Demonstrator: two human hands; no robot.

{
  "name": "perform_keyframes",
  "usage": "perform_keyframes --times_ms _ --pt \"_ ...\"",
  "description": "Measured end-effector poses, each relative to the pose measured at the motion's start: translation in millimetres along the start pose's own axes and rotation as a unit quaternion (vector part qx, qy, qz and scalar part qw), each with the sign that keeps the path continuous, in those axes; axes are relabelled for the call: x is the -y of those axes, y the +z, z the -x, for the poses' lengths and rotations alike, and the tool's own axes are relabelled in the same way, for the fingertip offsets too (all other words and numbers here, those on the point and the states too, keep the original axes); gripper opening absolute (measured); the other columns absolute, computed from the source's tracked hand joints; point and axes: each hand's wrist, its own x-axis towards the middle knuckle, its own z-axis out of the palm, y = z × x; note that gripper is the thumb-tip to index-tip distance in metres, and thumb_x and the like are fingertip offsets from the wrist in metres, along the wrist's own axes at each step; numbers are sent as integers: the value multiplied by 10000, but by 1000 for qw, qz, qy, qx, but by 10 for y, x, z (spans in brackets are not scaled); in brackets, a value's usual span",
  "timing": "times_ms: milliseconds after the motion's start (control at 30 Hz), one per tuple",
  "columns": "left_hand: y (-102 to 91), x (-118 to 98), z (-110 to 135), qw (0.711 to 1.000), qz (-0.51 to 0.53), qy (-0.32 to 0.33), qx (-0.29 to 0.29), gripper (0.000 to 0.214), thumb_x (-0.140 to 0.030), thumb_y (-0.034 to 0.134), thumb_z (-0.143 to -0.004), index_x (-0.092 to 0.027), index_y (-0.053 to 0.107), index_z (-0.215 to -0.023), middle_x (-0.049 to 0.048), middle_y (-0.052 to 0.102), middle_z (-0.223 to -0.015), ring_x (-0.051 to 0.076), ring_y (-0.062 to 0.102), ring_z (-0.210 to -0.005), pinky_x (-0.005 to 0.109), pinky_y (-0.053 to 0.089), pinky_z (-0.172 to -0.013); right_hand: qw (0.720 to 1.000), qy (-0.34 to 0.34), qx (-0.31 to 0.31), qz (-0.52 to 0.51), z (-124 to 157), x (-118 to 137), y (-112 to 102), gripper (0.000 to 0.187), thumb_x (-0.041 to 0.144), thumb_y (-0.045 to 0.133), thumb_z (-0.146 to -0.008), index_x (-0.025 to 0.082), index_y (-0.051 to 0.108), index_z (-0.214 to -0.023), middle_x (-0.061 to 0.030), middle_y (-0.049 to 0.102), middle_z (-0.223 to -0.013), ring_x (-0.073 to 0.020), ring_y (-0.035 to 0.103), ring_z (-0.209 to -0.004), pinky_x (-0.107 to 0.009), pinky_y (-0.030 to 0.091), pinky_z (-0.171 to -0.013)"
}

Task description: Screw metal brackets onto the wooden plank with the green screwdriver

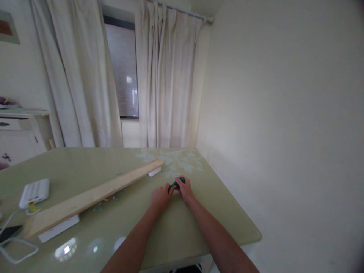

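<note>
Near the right part of the table, my left hand point(161, 197) and my right hand point(185, 189) come together around a small green tool point(174, 185). My left fingers pinch its near left end. The right-hand fingers wrap round its other end, where a rounded green part shows. Fingers cover much of it, so its exact kind is unclear. To the left of my hands lies a long wooden board point(96, 192), set slantwise across the table. It rests on a white block point(59, 228) at the near end and another white block point(155, 171) at the far end.
Small shiny metal pieces point(98, 207) lie beside the board's near edge. Left of it sit a white box-shaped device point(34, 192), a white cable point(19, 261) and a dark flat object point(10, 233). The green tabletop point(182, 235) ends close to the right wall point(284, 132).
</note>
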Motion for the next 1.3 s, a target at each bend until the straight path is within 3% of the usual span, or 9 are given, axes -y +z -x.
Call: perform_keyframes --times_ms 300,567,800,1067,1300 --pt "5 6 -33 1000 9 0 10 496 -617 422 -1055 -219 713 -1109 148 799 -984 329 773 -913 371 532 -744 999 17 -18 -44 6 -37 -14 375 402 677 -1005 176 647 -1302 -96 675 -1285 -239 694 -1074 -442 613 -901" --pt "-13 -78 -7 998 24 61 6 359 -401 339 -1119 -234 631 -1245 103 803 -1072 267 781 -943 317 533 -749 992 9 -67 -107 -23 -54 -26 376 394 670 -1011 179 636 -1318 -101 667 -1298 -236 690 -1080 -445 611 -906" --pt "47 -12 -2 996 37 71 -25 336 -428 385 -1110 -231 644 -1195 80 809 -942 265 789 -844 300 506 -674 993 -11 -39 -113 -27 -76 -38 314 383 673 -1012 162 660 -1235 -73 698 -1163 -190 702 -940 -371 622 -799" --pt "115 68 -23 988 41 117 -95 255 -380 471 -1087 -254 661 -1203 54 796 -1096 229 773 -954 280 522 -754 993 -44 -16 -104 6 -69 -58 255 383 677 -1009 152 676 -1116 -32 697 -1007 -142 671 -789 -298 592 -688" --pt "152 94 -63 978 17 140 -153 208 -292 501 -1078 -260 658 -1211 44 772 -1120 229 744 -990 331 513 -872 991 -75 -1 -114 62 31 -31 316 436 710 -967 164 625 -831 59 569 -684 -79 490 -538 -215 422 -514"
